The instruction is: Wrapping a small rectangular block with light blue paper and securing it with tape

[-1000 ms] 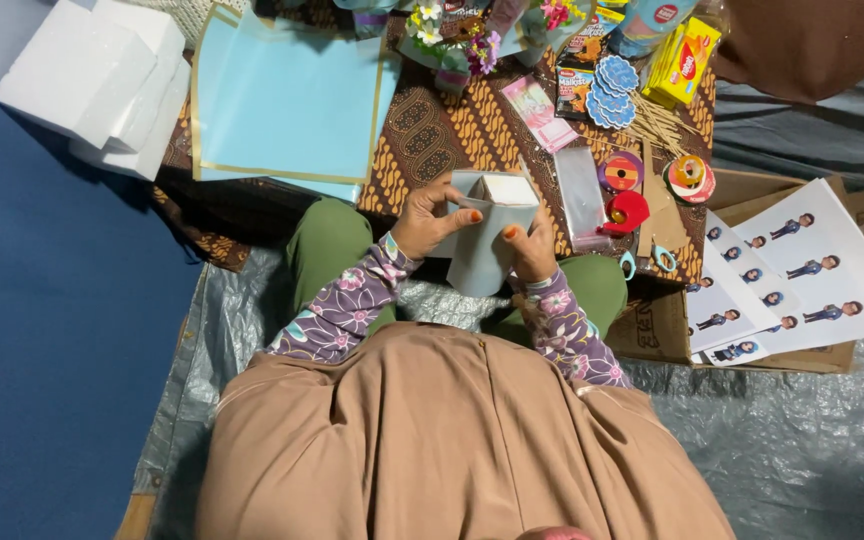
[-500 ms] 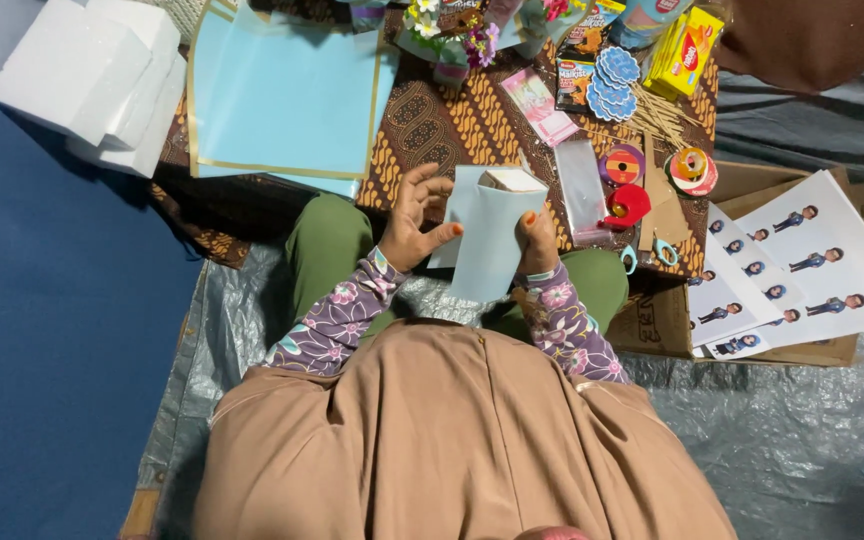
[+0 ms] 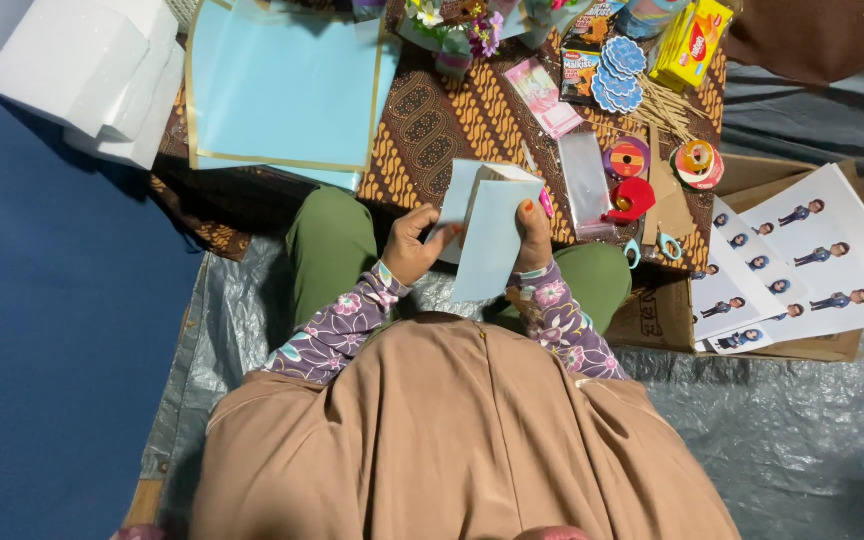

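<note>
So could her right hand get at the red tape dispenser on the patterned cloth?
Probably yes: the red tape dispenser lies just beyond the right hand with nothing between, though that hand now holds the pale blue folded paper.

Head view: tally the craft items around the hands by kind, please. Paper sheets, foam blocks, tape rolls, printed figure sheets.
Light blue paper held by left hand and right hand: 1
Large light blue sheets on the patterned cloth: 1 stack
White foam blocks: 2
Tape rolls: 2
Printed figure sheets: 2
Total: 8
</note>
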